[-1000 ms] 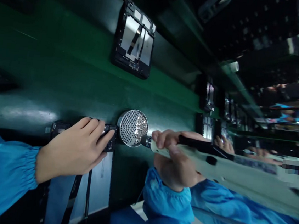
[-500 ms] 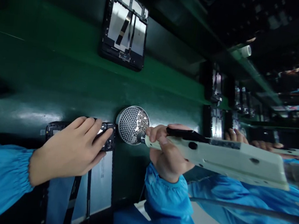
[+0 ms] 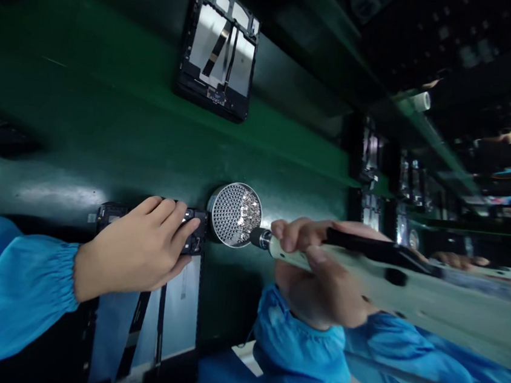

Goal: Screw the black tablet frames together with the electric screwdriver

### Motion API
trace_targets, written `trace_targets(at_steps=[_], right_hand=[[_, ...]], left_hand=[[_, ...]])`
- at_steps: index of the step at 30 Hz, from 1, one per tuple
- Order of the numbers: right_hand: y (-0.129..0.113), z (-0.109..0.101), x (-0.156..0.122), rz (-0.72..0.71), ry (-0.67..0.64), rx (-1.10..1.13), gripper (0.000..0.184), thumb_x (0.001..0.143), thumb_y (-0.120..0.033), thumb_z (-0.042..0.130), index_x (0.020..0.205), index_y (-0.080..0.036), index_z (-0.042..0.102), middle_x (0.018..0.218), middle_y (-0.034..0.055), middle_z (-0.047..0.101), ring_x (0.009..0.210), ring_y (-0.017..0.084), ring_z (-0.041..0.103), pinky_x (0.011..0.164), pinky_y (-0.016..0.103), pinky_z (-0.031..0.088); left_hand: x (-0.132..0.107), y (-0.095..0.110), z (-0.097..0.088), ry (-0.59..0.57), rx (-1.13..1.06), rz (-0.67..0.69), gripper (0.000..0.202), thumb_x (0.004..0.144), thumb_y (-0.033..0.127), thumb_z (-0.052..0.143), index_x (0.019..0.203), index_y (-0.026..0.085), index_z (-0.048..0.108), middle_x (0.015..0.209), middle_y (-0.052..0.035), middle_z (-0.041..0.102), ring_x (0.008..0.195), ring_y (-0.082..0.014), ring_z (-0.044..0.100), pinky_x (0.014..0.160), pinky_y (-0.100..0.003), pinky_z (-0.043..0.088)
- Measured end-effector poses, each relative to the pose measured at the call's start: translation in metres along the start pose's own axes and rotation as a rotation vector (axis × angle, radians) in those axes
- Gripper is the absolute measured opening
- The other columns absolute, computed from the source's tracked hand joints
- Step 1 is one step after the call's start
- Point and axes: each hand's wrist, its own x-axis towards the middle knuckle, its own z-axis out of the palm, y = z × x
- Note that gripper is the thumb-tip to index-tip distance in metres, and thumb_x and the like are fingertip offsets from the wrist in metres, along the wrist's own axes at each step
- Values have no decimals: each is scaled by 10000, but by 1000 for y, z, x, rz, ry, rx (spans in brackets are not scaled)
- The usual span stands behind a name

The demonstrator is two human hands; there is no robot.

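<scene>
Left hand (image 3: 139, 252) lies palm-down with fingers loosely stretched, pressing the top edge of an opened tablet (image 3: 179, 305) at the near side of the green counter (image 3: 86, 106); it grips nothing. The hand hides the tablet's upper part, and the frame cuts off its lower end. Right hand (image 3: 315, 271) is wrapped tight round a pale screwdriver (image 3: 409, 293), tip at the round screw dish (image 3: 235, 214) just beside the tablet; contact unclear. The screwdriver's rear is blurred. Second tablet (image 3: 219, 47) lies farther back.

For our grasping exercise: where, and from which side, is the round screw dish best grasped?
Probably the raised rim of the dish, from the far side: the screwdriver tip sits at its right edge, the left hand near its left, screws inside.
</scene>
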Motion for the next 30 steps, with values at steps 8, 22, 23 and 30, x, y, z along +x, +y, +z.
trace_targets(at_steps=[8, 22, 23, 30], right_hand=[[-11, 44, -9, 101, -336, 39, 352, 808, -61, 653, 1084, -276, 690, 700, -47, 587, 612, 143, 598, 613, 357, 520], [-11, 53, -16, 190, -326, -31, 232, 750, -61, 675, 907, -233, 671, 641, -58, 586, 575, 126, 569, 621, 343, 535], [-10, 54, -16, 171, -328, -29, 244, 758, -49, 671, 918, -232, 678, 640, -57, 586, 571, 127, 564, 619, 350, 535], [-3, 54, -17, 122, -356, 5, 255, 775, -44, 656, 949, -225, 704, 651, -47, 597, 564, 132, 567, 609, 365, 538]], left_hand=[[-1, 0, 0, -26, -28, -17, 490, 1026, 356, 414, 1299, 6, 622, 1091, -231, 690, 1019, -350, 645, 790, -444, 525], [-2, 2, 1, 3, -21, -22, 434, 1014, 317, 437, 1197, 6, 679, 1065, -245, 698, 955, -335, 635, 748, -432, 462], [-3, 2, 1, 0, -21, -29, 433, 1013, 319, 436, 1194, 12, 681, 1063, -242, 698, 946, -330, 633, 745, -429, 460], [-1, 4, 7, -7, -40, -45, 453, 1013, 336, 449, 1227, 2, 668, 1096, -265, 688, 984, -346, 641, 767, -442, 486]])
